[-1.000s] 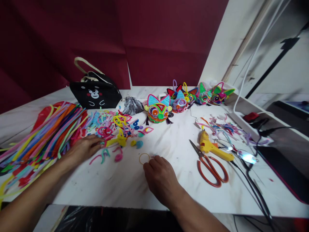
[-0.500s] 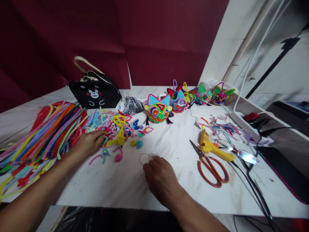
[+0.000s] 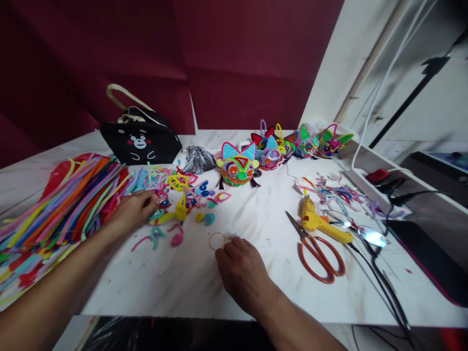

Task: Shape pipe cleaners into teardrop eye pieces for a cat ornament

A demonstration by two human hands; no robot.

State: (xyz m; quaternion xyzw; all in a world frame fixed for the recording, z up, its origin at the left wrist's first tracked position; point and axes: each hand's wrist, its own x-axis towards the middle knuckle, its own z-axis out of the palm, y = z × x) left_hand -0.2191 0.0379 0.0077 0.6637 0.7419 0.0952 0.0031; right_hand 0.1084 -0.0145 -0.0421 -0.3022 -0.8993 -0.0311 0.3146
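Left hand (image 3: 136, 208): at the near-left edge of the pile of fuzzy craft pieces (image 3: 180, 207); fingers bent in, and whether they pinch a piece I cannot tell.
Pile: most of it spreads from 1 to 3 o'clock of the left hand — far nearer to it than to the other.
Right hand (image 3: 241, 268): resting low over the bench (image 3: 175, 287), fingers curled together; what lies inside I cannot tell.
Thin ring (image 3: 211, 235): flat on the bench between 10 and 11 o'clock of the right hand, at its fingertips; round, so no long axis.
Ring from left hand: about 4 o'clock, well apart.
Scissors (image 3: 304, 236): near 3 o'clock of the right hand, blades aimed between 10 and 11.
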